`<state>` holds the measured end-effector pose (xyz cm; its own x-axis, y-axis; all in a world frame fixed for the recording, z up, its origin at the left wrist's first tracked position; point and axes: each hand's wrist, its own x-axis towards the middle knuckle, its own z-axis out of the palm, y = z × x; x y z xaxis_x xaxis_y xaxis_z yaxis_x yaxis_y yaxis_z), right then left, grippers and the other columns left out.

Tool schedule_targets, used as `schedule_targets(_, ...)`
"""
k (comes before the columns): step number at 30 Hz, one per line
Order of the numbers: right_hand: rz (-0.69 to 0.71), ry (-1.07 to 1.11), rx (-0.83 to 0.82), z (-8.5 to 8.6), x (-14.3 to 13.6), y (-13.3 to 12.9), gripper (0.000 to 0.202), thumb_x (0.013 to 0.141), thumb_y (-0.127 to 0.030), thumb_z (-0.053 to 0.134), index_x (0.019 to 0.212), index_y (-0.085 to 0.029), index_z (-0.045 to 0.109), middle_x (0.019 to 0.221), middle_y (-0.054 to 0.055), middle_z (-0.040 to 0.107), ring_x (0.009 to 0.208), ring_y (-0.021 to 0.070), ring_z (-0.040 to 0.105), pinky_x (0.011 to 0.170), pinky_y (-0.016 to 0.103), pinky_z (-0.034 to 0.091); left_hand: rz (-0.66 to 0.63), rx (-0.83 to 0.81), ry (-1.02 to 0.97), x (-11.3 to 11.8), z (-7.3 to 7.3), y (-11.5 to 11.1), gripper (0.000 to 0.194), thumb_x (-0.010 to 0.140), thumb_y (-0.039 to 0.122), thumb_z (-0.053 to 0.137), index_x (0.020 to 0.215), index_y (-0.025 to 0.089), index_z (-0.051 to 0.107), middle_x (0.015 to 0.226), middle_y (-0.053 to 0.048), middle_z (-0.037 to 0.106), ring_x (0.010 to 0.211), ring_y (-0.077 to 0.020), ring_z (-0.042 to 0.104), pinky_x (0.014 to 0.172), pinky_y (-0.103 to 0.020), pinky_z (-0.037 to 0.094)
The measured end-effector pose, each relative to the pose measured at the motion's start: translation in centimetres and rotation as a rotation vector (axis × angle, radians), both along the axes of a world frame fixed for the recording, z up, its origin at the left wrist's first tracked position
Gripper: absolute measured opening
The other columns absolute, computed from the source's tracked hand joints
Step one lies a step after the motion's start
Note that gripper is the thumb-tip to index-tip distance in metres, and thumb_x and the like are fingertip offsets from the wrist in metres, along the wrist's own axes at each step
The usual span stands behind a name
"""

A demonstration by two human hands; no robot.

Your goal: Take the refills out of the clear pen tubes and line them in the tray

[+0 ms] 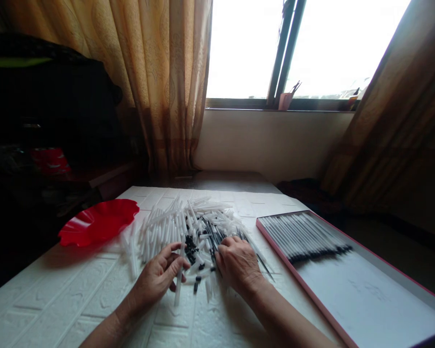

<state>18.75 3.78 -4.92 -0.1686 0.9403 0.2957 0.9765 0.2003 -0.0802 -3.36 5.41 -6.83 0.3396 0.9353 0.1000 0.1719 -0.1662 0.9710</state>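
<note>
My left hand (164, 268) pinches a translucent white pen barrel (178, 290) between thumb and fingers, held nearly upright above the table. To its right, my right hand (239, 261) lies palm down with curled fingers at a bunch of thin black pen refills (210, 231). Its fingertips are hidden, so what they grip does not show. Between the hands are small black plugs (190, 245) and short clear caps (208, 288). Behind my left hand many white barrels (163, 229) lie in a heap.
A shallow pink-edged tray (300, 278) on the right holds a row of white pens with black ends (304, 234). A red wavy-rimmed dish (99, 223) stands at the left. The table (105, 270) has a white brick-patterned cover. Curtains and a window are beyond.
</note>
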Motion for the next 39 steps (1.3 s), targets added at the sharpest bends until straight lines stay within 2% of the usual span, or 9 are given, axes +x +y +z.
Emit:
schedule_targets(5, -0.041, 0.036, 0.041, 0.3, 0.6, -0.1, 0.024, 0.088, -0.016, 0.056, 0.072, -0.016, 0.074, 0.083, 0.01, 0.073, 0.081, 0.0247, 0.066, 0.071, 0.033, 0.042, 0.064, 0.048, -0.026, -0.3, 0.3, -0.4, 0.075, 0.088, 0.06, 0.055, 0.148, 0.028, 0.024, 0.086, 0.001, 0.065, 0.06, -0.0127, 0.066, 0.046, -0.02, 0.052)
schedule_targets(7, -0.056, 0.07, 0.07, 0.5, 1.2, -0.2, 0.023, 0.087, -0.015, 0.057, 0.071, -0.017, 0.074, 0.082, 0.01, 0.073, 0.079, 0.0243, 0.067, 0.069, 0.032, 0.042, 0.077, 0.081, -0.008, -0.6, 0.4, -0.5, 0.064, 0.09, 0.058, 0.053, 0.145, 0.03, 0.035, 0.092, 0.0, 0.066, 0.062, -0.0122, 0.067, 0.048, -0.02, 0.053)
schedule_targets(11, -0.084, 0.19, 0.158, 1.3, 3.1, -0.6, 0.022, 0.089, -0.019, 0.057, 0.074, -0.019, 0.074, 0.083, 0.009, 0.074, 0.076, 0.024, 0.068, 0.066, 0.031, 0.044, 0.075, 0.118, 0.038, -0.8, 0.8, -0.5, 0.05, 0.09, 0.06, 0.052, 0.12, 0.022, 0.062, 0.101, -0.007, 0.071, 0.07, -0.0168, 0.072, 0.051, -0.024, 0.057)
schedule_targets(15, -0.073, 0.382, 0.282, 1.9, 5.5, -0.6, 0.023, 0.091, -0.028, 0.053, 0.081, -0.02, 0.074, 0.084, 0.007, 0.075, 0.075, 0.0228, 0.07, 0.071, 0.033, 0.049, 0.098, 0.198, 0.089, -0.6, 1.1, -0.5, 0.049, 0.09, 0.059, 0.051, 0.117, 0.018, 0.058, 0.095, -0.009, 0.075, 0.073, -0.0209, 0.075, 0.046, -0.023, 0.056)
schedule_targets(19, 0.01, 0.568, 0.368, 2.5, 6.6, -0.9, 0.03, 0.093, -0.036, 0.047, 0.083, -0.019, 0.071, 0.081, 0.006, 0.074, 0.073, 0.0189, 0.07, 0.073, 0.031, 0.054, 0.163, 0.366, 0.203, -0.9, 0.5, -0.4, 0.039, 0.095, 0.053, 0.046, 0.105, 0.017, 0.059, 0.075, -0.005, 0.077, 0.056, -0.0176, 0.072, 0.044, -0.022, 0.054)
schedule_targets(24, 0.256, 0.83, 0.465, 3.7, 5.9, -2.3, 0.018, 0.089, -0.028, 0.056, 0.077, -0.02, 0.066, 0.076, 0.004, 0.071, 0.072, 0.0178, 0.067, 0.079, 0.034, 0.054, 0.256, 0.689, 0.418, -1.4, 0.1, 0.0, 0.047, 0.093, 0.057, 0.047, 0.097, 0.016, 0.069, 0.053, -0.001, 0.072, 0.04, -0.018, 0.066, 0.043, -0.025, 0.049)
schedule_targets(27, 0.355, 0.828, 0.464, 4.3, 5.5, -3.0, 0.012, 0.087, -0.019, 0.058, 0.076, -0.02, 0.065, 0.075, 0.002, 0.07, 0.069, 0.0159, 0.065, 0.077, 0.033, 0.054, 0.29, 0.842, 0.534, -1.4, 0.3, 0.0, 0.051, 0.098, 0.054, 0.04, 0.095, 0.015, 0.071, 0.05, -0.002, 0.07, 0.039, -0.0194, 0.067, 0.04, -0.025, 0.045)
schedule_targets(31, 0.365, 0.811, 0.495, 4.4, 5.7, -3.2, 0.012, 0.086, -0.016, 0.059, 0.076, -0.02, 0.065, 0.075, 0.003, 0.069, 0.068, 0.016, 0.064, 0.07, 0.031, 0.054, 0.308, 0.986, 0.649, -1.4, 0.4, 0.0, 0.053, 0.102, 0.05, 0.032, 0.095, 0.013, 0.07, 0.049, -0.001, 0.07, 0.038, -0.018, 0.067, 0.039, -0.023, 0.044)
schedule_targets(39, 0.361, 0.811, 0.472, 4.3, 6.2, -3.3, 0.012, 0.086, -0.017, 0.06, 0.076, -0.02, 0.066, 0.077, 0.004, 0.069, 0.072, 0.0184, 0.066, 0.068, 0.032, 0.056, 0.321, 1.109, 0.793, -1.4, 0.0, 0.1, 0.057, 0.106, 0.044, 0.023, 0.095, 0.012, 0.069, 0.049, 0.0, 0.07, 0.038, -0.0164, 0.067, 0.038, -0.021, 0.044)
